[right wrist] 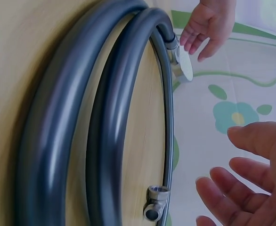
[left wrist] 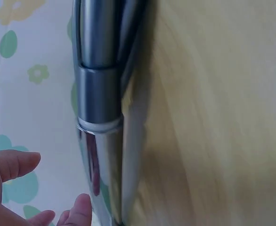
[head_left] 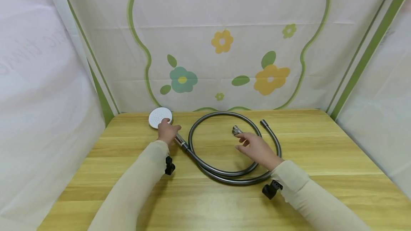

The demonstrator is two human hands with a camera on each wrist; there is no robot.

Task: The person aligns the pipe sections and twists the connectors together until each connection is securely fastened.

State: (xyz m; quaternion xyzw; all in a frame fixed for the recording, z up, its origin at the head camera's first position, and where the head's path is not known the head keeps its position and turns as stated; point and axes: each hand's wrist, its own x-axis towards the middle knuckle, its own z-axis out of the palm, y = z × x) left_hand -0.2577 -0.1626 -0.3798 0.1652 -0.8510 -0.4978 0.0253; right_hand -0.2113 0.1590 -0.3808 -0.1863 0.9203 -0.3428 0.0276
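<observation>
My left hand hovers over the handle of a handheld shower head, fingers loosely bent around nothing. Its round white spray face points up. In the left wrist view the chrome handle joins a dark grey shower hose, and the thumb stands apart from it. The hose lies coiled on the table. My right hand is held above the coil beside a small chrome pipe fitting, which it partly hides in the head view. In the right wrist view the fingers are spread and apart from the fitting.
The hose's free end points toward the back right of the wooden table. White cloth with printed flowers hangs behind the table, and more white cloth stands at both sides.
</observation>
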